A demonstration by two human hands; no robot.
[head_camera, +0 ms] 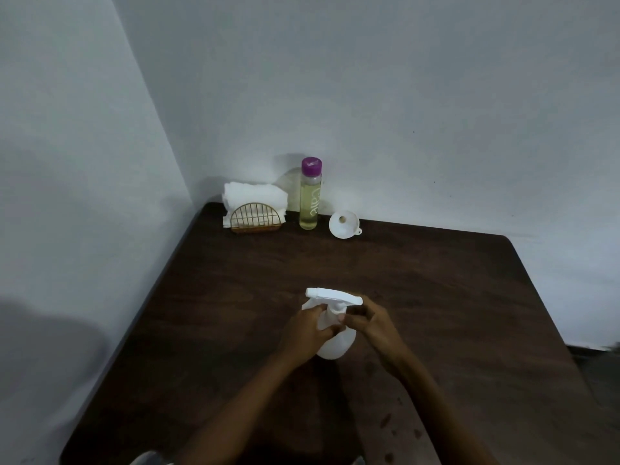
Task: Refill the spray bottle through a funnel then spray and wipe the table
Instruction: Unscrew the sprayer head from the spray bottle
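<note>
Spray bottle (335,344) is the landmark: white plastic, upright on the dark table (469,313), nearest the camera, trigger head still on.

Left hand (303,333) is wrapped around its body, fingers closed on it. Right hand (372,322) pinches at the neck collar just under the trigger head, fingers curled; looks like unscrewing is starting (can't confirm any turn).

Handling guess: light, thin-walled and smooth, likely near empty, so squeeze gently. Hold the body low, twist at the collar, not the trigger.

Well beyond the bottle, by the wall: white funnel (344,224) lying tilted on the table; left of it the refill bottle (310,196), purple cap, yellowish liquid, upright; further left, napkins (255,196) in a wire holder (256,218).
</note>
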